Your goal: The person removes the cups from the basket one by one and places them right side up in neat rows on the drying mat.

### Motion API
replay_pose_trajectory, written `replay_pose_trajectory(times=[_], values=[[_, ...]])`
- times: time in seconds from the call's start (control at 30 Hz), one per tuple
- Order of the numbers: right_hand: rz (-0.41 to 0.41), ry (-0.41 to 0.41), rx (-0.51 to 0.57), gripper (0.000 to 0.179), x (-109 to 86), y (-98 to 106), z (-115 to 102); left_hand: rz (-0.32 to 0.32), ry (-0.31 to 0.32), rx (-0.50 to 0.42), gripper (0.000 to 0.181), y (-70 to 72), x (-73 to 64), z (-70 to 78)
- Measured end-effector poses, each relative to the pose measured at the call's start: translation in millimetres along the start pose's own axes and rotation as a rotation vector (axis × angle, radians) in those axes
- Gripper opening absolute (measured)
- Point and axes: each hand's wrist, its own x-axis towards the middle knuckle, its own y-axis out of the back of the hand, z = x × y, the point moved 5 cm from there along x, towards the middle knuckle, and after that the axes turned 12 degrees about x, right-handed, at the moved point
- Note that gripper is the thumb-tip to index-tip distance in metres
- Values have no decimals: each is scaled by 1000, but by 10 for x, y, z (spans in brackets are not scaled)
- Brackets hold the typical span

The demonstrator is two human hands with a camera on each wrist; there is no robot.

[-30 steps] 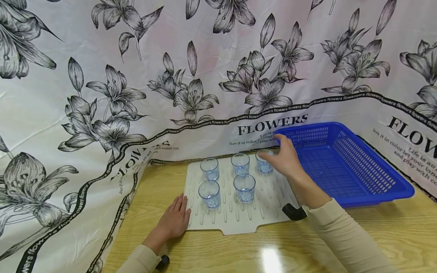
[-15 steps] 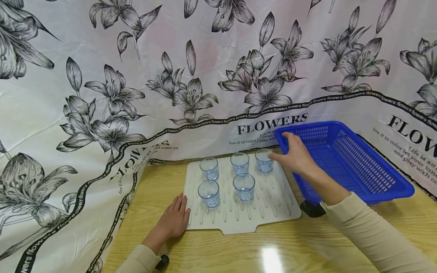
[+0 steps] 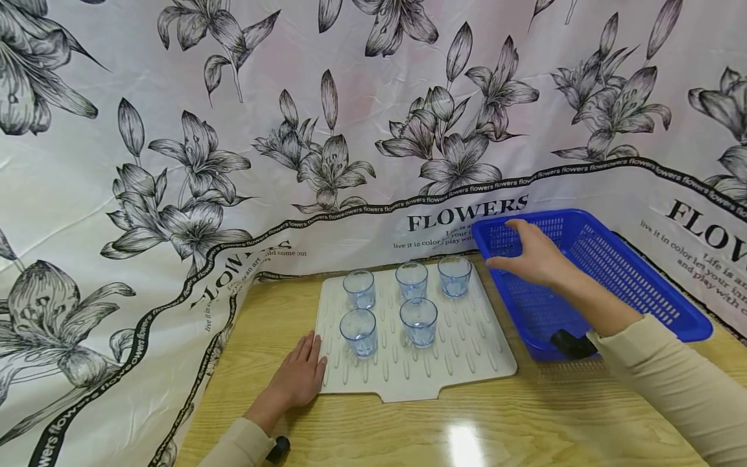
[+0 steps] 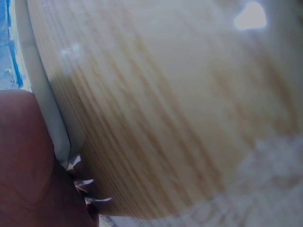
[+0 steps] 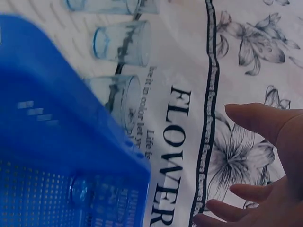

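Five-sided gaps aside, several clear bluish glasses stand upright on a white ribbed drying tray (image 3: 467, 353); the back right glass (image 3: 454, 277) is nearest my right hand. My left hand (image 3: 299, 375) lies flat against the tray's left edge, fingers straight. Over the left part of a blue plastic basket (image 3: 583, 237) hovers my right hand (image 3: 539, 258), thumb and fingers spread, holding nothing. Inside the basket, a bluish glass-like shape (image 5: 81, 190) shows in the right wrist view; in the head view the hand largely covers that spot.
A wooden table (image 3: 484, 421) lies beneath everything. Behind it hangs a white flower-printed cloth (image 3: 362, 162), close to the back edges of tray and basket. The basket's raised rim stands just right of the tray.
My right hand has moved right, away from the back right glass to over the basket, fingers still spread. That glass stays on the tray. The left hand has not moved.
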Motion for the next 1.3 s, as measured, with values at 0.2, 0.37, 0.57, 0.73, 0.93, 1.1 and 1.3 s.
replay_pose_trajectory(times=[0.2, 0.37, 0.57, 0.73, 0.93, 1.1, 1.3], values=[[-4, -4, -26, 100, 61, 165, 115, 15, 2, 13, 62, -16, 3, -1], [14, 23, -63, 102, 139, 283, 233, 22, 2, 7, 64, 13, -15, 20], [26, 67, -113, 101, 257, 390, 362, 26, 9, 18, 64, -13, 2, 4], [8, 76, -136, 102, 348, 445, 479, 23, 9, 24, 65, -38, 24, -20], [-10, 94, -141, 103, 467, 477, 591, 23, 7, 29, 65, -31, 20, -19], [-28, 89, -141, 105, 572, 459, 683, 19, 8, 27, 64, -6, 12, -13], [-40, 85, -136, 104, 706, 414, 812, 7, 9, 11, 64, 40, -9, 9]])
